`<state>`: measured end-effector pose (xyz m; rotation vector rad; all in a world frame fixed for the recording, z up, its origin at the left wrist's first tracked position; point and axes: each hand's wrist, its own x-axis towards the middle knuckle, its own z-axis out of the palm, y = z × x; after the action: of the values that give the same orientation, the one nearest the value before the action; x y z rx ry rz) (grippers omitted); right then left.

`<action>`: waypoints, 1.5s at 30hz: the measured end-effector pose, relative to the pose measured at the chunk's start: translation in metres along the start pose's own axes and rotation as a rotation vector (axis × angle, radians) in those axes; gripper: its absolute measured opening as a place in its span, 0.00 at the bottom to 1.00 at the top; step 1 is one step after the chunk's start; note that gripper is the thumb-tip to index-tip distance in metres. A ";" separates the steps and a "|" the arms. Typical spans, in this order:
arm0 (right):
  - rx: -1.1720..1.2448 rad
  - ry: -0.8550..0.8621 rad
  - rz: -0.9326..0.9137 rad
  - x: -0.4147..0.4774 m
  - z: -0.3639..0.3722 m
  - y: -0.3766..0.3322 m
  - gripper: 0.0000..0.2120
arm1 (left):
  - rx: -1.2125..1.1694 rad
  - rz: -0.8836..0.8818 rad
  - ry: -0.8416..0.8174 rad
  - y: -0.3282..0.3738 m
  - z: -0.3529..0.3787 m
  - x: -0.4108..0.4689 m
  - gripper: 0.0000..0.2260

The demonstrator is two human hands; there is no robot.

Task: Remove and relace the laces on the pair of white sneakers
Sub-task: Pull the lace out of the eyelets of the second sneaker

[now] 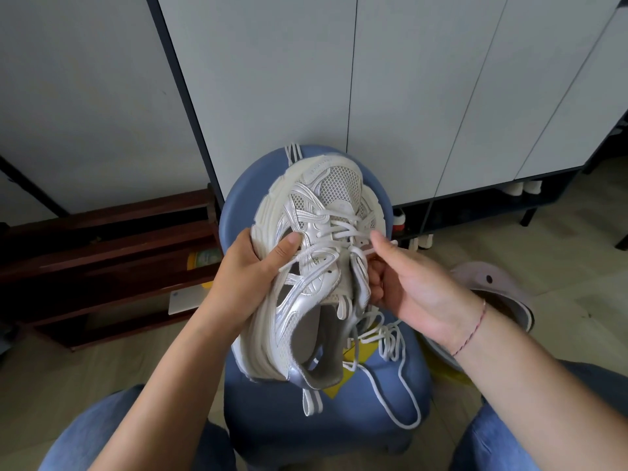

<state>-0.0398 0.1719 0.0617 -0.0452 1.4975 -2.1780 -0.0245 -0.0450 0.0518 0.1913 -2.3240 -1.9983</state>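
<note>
A chunky white sneaker (316, 263) is held above a blue stool (238, 212), toe pointing away from me. My left hand (244, 266) grips its left side, thumb on the upper near the eyelets. My right hand (401, 280) pinches the white lace (368, 249) at the right eyelets, fingers curled around it. Loose lace (401, 379) trails down in loops over the stool seat. The lower eyelets near the toe are laced. More lace strands (292, 153) hang over the stool's far edge. The second sneaker is not clearly in view.
White cabinet doors (407, 96) fill the back. A dark wooden rack (102, 253) lies at the left. A pale slipper (492, 283) sits on the floor at the right. Yellow paper (343, 379) lies under the sneaker's heel. My knees in jeans flank the stool.
</note>
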 end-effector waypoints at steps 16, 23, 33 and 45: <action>0.173 0.364 -0.145 0.008 -0.020 -0.014 0.12 | 0.035 0.008 0.031 -0.001 -0.001 0.000 0.35; -0.132 0.124 -0.141 0.001 0.003 0.006 0.29 | 0.032 0.003 0.024 -0.002 0.000 0.000 0.37; -0.220 0.314 -0.326 0.003 0.003 0.004 0.07 | 0.001 0.018 0.006 0.000 0.000 0.000 0.38; -0.244 0.217 -0.270 -0.001 0.012 0.010 0.07 | 0.013 0.003 0.029 0.001 0.002 -0.002 0.36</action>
<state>-0.0314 0.1589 0.0578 -0.1010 1.9754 -2.2500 -0.0226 -0.0423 0.0530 0.2162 -2.3187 -1.9663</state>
